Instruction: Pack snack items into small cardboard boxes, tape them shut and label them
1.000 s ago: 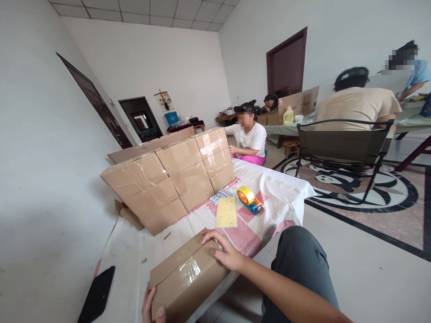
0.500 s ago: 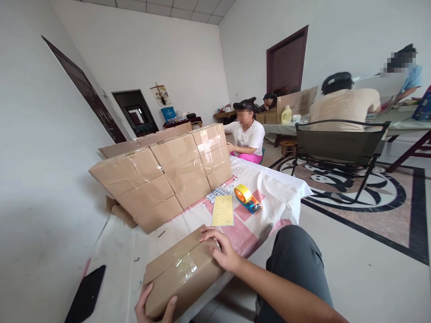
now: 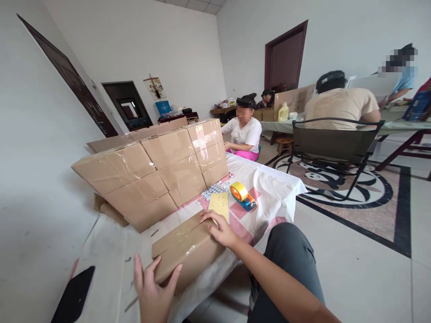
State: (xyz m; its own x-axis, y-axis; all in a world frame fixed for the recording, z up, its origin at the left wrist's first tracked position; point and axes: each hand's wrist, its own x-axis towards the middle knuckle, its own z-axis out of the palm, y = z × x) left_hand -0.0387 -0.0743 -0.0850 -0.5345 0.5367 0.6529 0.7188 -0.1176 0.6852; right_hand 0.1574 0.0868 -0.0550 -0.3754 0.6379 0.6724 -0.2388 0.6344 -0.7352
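Note:
A closed cardboard box (image 3: 188, 253) lies at the near edge of the cloth-covered table, with clear tape over its top. At its near left end, my left hand (image 3: 156, 282) has index finger and thumb against the box, the other fingers spread away from it. My right hand (image 3: 218, 229) grips the far right end, its fingers bent over the top. Beyond that hand lies a yellow dotted sheet (image 3: 218, 204), partly covered by it. A tape dispenser (image 3: 243, 196) with a yellow roll sits to the right of the sheet.
A stack of taped cardboard boxes (image 3: 158, 172) stands along the table's far left side. A black phone-like slab (image 3: 74, 294) lies at lower left. Across the table sits a person in a white shirt (image 3: 245, 134). Other people sit farther back; a chair (image 3: 336, 141) stands right.
The box has shifted slightly away from me and to the right. My left hand has moved up and its outer fingers have spread; my right hand stays on the box. The view has turned slightly.

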